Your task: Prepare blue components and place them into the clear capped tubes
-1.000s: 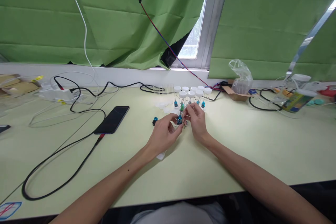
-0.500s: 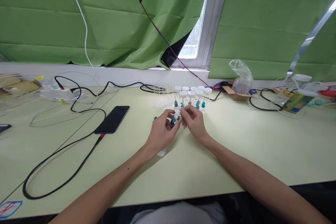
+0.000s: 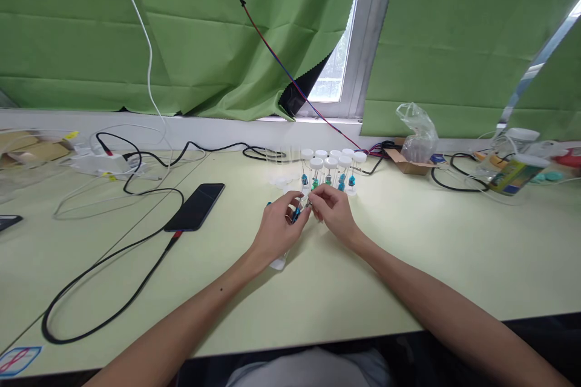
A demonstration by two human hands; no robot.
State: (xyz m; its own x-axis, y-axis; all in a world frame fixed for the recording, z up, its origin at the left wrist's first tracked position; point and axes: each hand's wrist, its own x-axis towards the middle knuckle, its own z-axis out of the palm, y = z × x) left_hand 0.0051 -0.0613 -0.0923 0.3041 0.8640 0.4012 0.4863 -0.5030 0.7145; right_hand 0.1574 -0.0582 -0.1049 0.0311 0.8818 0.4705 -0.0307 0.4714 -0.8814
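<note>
My left hand is curled, its fingers around a small blue piece with a thin dark stem. My right hand meets it from the right, thumb and forefinger pinched at a tiny dark piece between the two hands; its kind is too small to make out. Just behind the hands stand several clear tubes with white caps, holding small blue or green pieces on thin stems. Partly hidden below my left wrist lies a clear tube with a white end.
Several uncapped clear tubes stand behind my left hand. A black phone on a looping cable lies at left, near a white power strip. To the right are an open cardboard box with a plastic bag and a green-labelled container.
My right fingertips have shifted slightly left, closer to the left ones. The blue piece in my left hand has tilted a little. The capped tubes have not moved.
</note>
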